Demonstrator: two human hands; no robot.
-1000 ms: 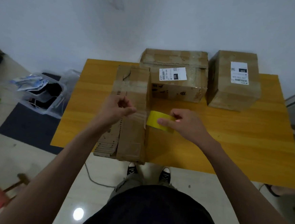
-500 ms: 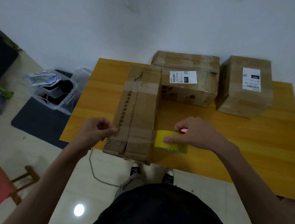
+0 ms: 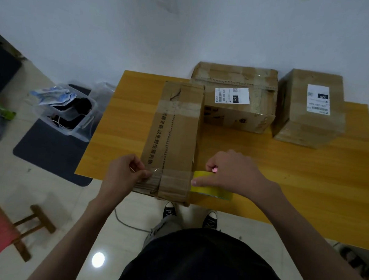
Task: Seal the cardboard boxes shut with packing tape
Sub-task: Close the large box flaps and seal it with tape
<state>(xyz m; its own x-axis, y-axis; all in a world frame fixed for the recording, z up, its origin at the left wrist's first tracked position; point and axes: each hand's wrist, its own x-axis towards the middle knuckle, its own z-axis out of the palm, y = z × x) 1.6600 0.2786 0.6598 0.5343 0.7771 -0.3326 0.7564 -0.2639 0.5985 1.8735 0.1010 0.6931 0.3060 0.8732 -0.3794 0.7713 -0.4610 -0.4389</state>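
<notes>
Now that I've dragged the tape from mid-box down to the long box's (image 3: 172,139) six-o'clock end, my left hand (image 3: 125,175) pinches its free end while my right hand (image 3: 231,174) grips the yellow roll (image 3: 208,187) at three o'clock, ready for pressing down.

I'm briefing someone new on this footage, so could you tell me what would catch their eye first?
Probably the yellow tape roll, gripped by the right hand at the near right side of the long cardboard box on the wooden table. The left hand pinches the clear tape end at the box's near left edge. Two labelled boxes stand behind, by the wall.
</notes>
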